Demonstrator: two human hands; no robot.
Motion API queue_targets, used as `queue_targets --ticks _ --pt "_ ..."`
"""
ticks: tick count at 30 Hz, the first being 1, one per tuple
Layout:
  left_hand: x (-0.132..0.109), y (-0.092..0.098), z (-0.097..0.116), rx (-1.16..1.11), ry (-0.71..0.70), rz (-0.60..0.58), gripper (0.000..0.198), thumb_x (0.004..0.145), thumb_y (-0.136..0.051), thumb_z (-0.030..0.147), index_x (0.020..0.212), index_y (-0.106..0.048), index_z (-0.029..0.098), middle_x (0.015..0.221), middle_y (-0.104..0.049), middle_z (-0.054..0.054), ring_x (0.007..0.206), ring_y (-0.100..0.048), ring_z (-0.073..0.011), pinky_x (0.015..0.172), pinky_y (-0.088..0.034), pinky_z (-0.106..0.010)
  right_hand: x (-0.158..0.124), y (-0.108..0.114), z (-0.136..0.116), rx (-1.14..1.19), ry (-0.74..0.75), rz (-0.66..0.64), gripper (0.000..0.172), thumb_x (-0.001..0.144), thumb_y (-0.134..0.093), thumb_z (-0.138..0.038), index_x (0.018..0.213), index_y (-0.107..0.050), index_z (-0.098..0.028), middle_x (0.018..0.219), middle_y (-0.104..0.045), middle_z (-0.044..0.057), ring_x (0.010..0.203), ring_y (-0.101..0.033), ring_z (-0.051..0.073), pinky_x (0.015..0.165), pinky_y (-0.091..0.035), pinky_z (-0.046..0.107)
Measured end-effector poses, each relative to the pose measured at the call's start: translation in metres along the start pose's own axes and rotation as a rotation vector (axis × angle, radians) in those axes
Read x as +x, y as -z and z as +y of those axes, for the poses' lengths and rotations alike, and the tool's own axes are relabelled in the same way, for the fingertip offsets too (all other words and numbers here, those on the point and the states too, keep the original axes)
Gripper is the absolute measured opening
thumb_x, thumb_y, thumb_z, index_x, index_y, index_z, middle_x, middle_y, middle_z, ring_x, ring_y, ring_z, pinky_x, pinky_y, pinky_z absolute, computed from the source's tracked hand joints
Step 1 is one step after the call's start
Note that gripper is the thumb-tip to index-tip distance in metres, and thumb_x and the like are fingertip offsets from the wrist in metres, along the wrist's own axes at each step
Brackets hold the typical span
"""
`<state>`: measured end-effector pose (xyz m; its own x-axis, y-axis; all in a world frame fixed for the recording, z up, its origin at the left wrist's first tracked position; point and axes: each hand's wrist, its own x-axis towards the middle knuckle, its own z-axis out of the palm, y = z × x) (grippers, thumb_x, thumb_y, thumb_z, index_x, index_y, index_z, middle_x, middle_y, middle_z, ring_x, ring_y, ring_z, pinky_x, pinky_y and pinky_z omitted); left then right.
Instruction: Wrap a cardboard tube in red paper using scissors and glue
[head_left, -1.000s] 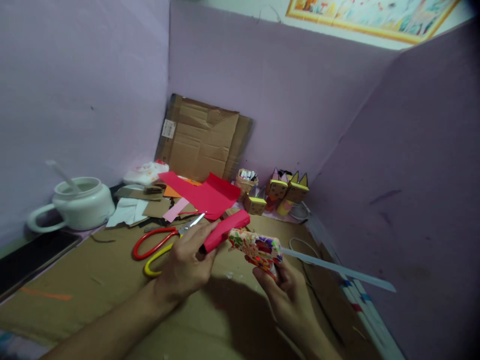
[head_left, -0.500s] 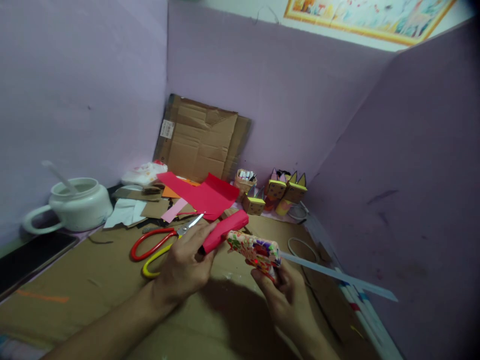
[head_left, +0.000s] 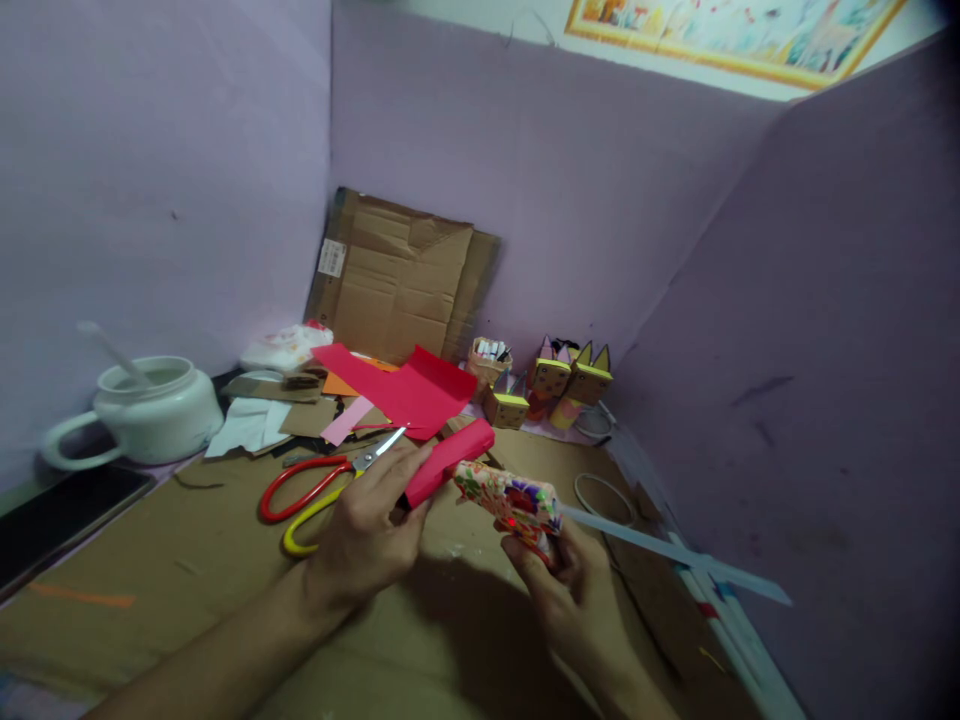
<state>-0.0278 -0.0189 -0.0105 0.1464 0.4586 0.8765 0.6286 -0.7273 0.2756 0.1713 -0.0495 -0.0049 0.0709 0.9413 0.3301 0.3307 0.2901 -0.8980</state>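
My left hand (head_left: pixel 375 530) is closed round a red paper roll (head_left: pixel 450 462) with a dark end, holding it tilted above the cardboard-covered table. In my right hand (head_left: pixel 566 580) is a glue gun (head_left: pixel 510 497) with a flowered covering and a small red light. A long pale glue stick (head_left: pixel 675 548) juts out of its back toward the right. The gun's front end is close to the side of the red roll; whether they touch I cannot tell. Beside my left hand lie scissors (head_left: pixel 319 490) with one red and one yellow handle, their blades partly apart.
Red paper (head_left: pixel 420 395) and cardboard scraps lie behind my hands. A white pot (head_left: pixel 161 415) with a stick in it stands left, behind a dark flat object (head_left: pixel 75 525). Small cardboard animal figures (head_left: pixel 555 380) stand at the back. Cardboard sheets (head_left: pixel 401 275) lean on the wall.
The view has shifted very slightly. Both hands keep the same hold, with the red roll and glue gun in nearly the same place.
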Motion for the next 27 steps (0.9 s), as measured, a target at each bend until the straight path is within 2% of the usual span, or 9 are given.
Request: queue_targets --ticks 5,11,20,27 --pt "-0.0006 -0.0007 -0.0001 0.032 0.006 -0.005 0.039 0.081 -0.054 0.009 0.12 -0.055 0.01 0.111 -0.066 -0.014 0.104 -0.061 -0.0203 0.093 -0.052 -0.031 -0.0028 0.0004 0.0018 -0.009 -0.024 -0.028 0.019 0.072 -0.063 -0.033 0.065 -0.064 -0.016 0.054 -0.054 0.001 0.054 -0.05 0.015 0.048 -0.04 0.023" --pt "0.0011 -0.0007 0.001 0.029 0.003 -0.027 0.039 0.081 -0.054 0.008 0.121 -0.054 0.011 0.111 -0.066 -0.014 0.106 -0.061 -0.021 0.093 -0.052 -0.033 -0.0038 0.0007 0.0018 -0.013 -0.028 -0.03 0.019 0.073 -0.063 -0.033 0.076 -0.069 -0.015 0.063 -0.064 0.004 0.057 -0.054 0.016 0.051 -0.043 0.024" --pt "-0.0021 -0.0001 0.0004 0.012 0.036 -0.034 0.045 0.079 -0.058 0.007 0.124 -0.052 0.013 0.116 -0.064 -0.012 0.108 -0.059 -0.0195 0.097 -0.048 -0.03 0.0022 0.0015 0.0092 0.046 0.014 0.003 0.024 0.077 -0.063 -0.035 0.085 -0.07 -0.013 0.06 -0.062 0.004 0.059 -0.057 0.018 0.05 -0.044 0.024" --pt "-0.0005 0.0018 0.003 -0.011 0.064 -0.059 0.043 0.081 -0.057 0.009 0.123 -0.051 0.017 0.113 -0.065 -0.011 0.105 -0.061 -0.0208 0.091 -0.052 -0.032 0.003 0.0045 0.0075 0.05 0.026 0.001 0.025 0.077 -0.064 -0.034 0.087 -0.07 -0.011 0.067 -0.068 0.007 0.059 -0.06 0.018 0.052 -0.048 0.025"
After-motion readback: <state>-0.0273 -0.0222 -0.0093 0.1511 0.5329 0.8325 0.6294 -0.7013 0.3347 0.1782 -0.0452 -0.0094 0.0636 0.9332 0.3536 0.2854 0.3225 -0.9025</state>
